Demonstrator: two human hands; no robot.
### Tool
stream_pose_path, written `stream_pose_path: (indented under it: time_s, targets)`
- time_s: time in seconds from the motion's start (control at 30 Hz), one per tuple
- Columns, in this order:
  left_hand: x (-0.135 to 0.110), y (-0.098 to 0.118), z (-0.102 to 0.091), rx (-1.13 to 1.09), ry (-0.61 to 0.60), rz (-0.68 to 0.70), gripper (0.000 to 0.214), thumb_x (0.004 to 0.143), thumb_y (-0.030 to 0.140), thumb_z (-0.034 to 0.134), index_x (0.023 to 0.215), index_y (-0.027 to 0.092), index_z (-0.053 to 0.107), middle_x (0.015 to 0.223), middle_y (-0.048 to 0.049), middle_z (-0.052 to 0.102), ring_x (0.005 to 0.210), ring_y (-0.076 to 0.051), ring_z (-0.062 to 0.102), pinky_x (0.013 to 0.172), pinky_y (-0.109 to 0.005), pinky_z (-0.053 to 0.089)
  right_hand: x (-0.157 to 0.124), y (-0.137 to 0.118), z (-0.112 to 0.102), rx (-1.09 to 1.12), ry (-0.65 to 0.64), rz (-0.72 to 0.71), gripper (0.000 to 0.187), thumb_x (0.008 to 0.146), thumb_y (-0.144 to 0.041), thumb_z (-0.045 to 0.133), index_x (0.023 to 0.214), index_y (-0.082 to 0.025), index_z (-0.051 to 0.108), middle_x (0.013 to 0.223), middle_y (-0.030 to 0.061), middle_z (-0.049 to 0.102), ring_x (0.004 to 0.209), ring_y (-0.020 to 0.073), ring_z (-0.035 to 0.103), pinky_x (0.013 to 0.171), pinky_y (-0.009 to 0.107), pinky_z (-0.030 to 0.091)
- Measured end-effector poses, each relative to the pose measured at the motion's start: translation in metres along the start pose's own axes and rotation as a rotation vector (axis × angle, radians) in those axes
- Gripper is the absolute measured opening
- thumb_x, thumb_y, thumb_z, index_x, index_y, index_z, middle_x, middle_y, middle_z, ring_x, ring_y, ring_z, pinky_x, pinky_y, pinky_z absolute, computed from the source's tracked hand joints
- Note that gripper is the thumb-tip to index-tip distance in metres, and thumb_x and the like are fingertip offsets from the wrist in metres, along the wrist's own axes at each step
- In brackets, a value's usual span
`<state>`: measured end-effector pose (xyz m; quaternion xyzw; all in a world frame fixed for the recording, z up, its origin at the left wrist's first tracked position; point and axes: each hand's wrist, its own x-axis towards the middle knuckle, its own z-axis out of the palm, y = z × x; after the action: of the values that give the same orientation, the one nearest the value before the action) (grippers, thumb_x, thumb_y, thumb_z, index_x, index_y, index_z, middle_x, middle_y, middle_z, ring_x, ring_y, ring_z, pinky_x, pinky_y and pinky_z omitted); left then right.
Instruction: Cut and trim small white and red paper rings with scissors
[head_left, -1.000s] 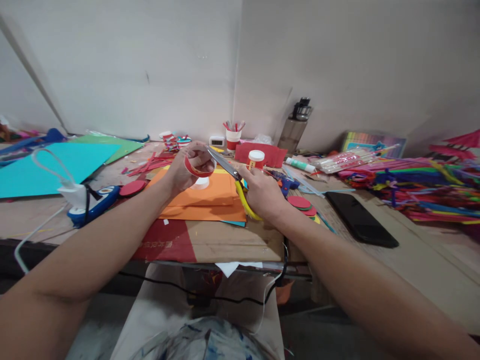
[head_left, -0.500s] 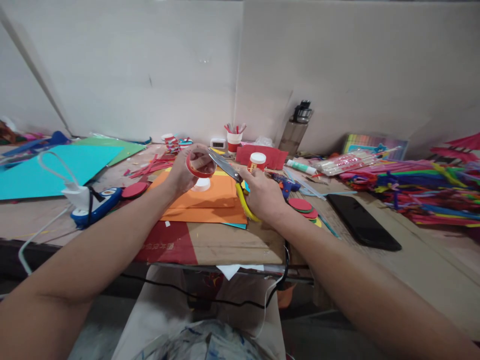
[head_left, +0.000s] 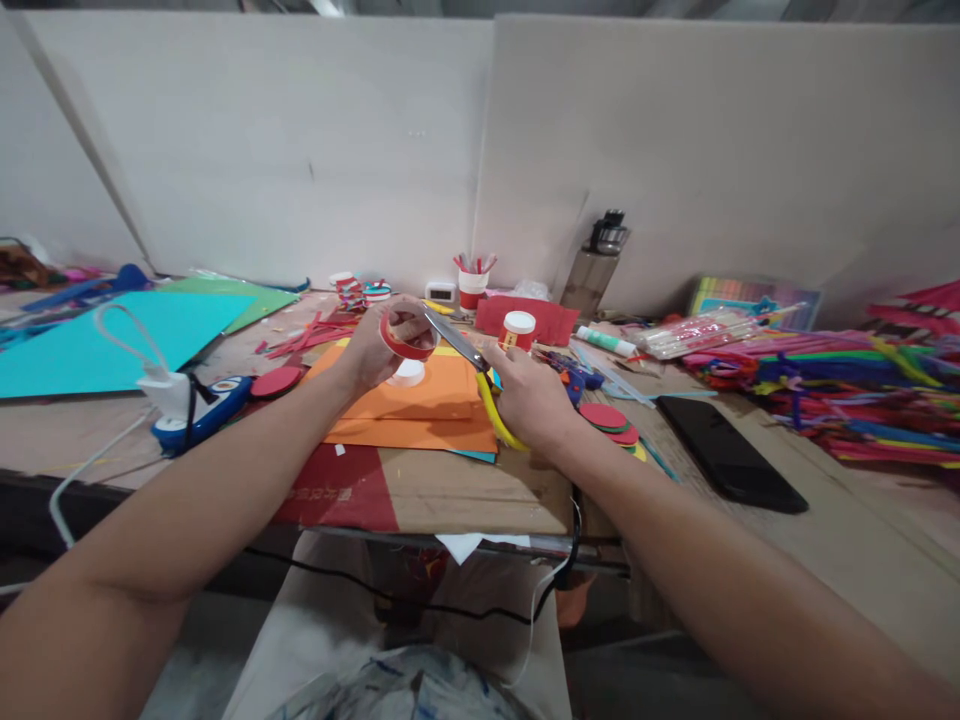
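My left hand [head_left: 369, 352] is closed around a thin red-and-white ring [head_left: 412, 351], held up over the orange paper sheets [head_left: 409, 430]. Yellow-handled scissors [head_left: 457, 341] are gripped in my right hand [head_left: 531, 392], their blades pointing up and left with the tips close by the ring and my left fingers. Whether the blades touch the ring I cannot tell. Below the ring, a white round lid [head_left: 406, 373] lies on the orange paper. Just behind my right hand stands a small red jar with a white top [head_left: 518, 326].
Blue card [head_left: 112, 345] and a blue device with a white plug [head_left: 199, 412] lie left. Rightward are paper discs [head_left: 604, 417], a black phone [head_left: 727, 455] and bundled pipe cleaners [head_left: 847, 370]. A bottle [head_left: 592, 270] and a cup of strips [head_left: 473, 288] stand behind.
The view has tilted up slightly, so the table's things sit a little lower and further right. The ring has turned slightly in my left hand; both hands keep their hold.
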<state>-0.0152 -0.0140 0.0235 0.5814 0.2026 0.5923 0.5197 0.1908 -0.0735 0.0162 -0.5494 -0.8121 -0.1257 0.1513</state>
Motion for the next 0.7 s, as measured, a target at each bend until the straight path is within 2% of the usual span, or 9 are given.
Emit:
stream_pose_path:
  time_s: [0.13,0.27,0.37,0.5,0.7]
  targets:
    - [0.0004,0.0024,0.0025,0.006,-0.007,0.005,0.037,0.06,0.033,0.088,0.063,0.013,0.057,0.053,0.0005,0.058,0.047,-0.008,0.054,0.043,-0.02,0.042,-0.0001,0.0004,0.0005,-0.005,0.002,0.002,0.044,0.096,-0.029,0.039,0.138,-0.022,0.05,0.109,0.0122,0.066,0.089,0.026,0.064,0.071,0.033,0.044]
    - [0.0017,-0.0008,-0.0022,0.023,-0.029,-0.023,0.034,0.067,0.035,0.083,0.067,0.013,0.058,0.056,-0.0001,0.059,0.047,-0.009,0.055,0.041,-0.021,0.042,0.0003,0.0019,0.0016,0.002,-0.01,0.004,0.043,0.095,-0.026,0.039,0.135,-0.02,0.052,0.112,0.0124,0.067,0.093,0.0265,0.064,0.074,0.034,0.045]
    - [0.0028,-0.0032,-0.006,0.014,0.021,-0.028,0.034,0.07,0.039,0.081,0.073,0.013,0.059,0.06,0.0003,0.06,0.049,-0.009,0.056,0.041,-0.02,0.041,0.0006,0.003,0.002,0.009,-0.008,0.011,0.046,0.093,-0.022,0.041,0.137,-0.021,0.051,0.114,0.0121,0.067,0.096,0.0262,0.064,0.077,0.033,0.046]
    - [0.0034,-0.0012,-0.0052,-0.002,0.096,0.03,0.033,0.067,0.036,0.084,0.073,0.013,0.06,0.061,0.0012,0.06,0.052,-0.008,0.057,0.048,-0.019,0.044,0.0002,0.0019,0.001,-0.003,-0.027,0.034,0.044,0.093,-0.022,0.04,0.135,-0.021,0.053,0.112,0.0126,0.067,0.094,0.0266,0.065,0.075,0.033,0.047]
    - [0.0019,-0.0036,-0.0027,-0.006,0.041,0.005,0.037,0.065,0.04,0.085,0.071,0.013,0.061,0.057,0.0,0.061,0.052,-0.008,0.056,0.052,-0.02,0.045,-0.0003,-0.0014,0.0022,-0.062,-0.048,0.056,0.04,0.093,-0.025,0.04,0.13,-0.021,0.056,0.11,0.0142,0.064,0.092,0.027,0.065,0.071,0.034,0.047]
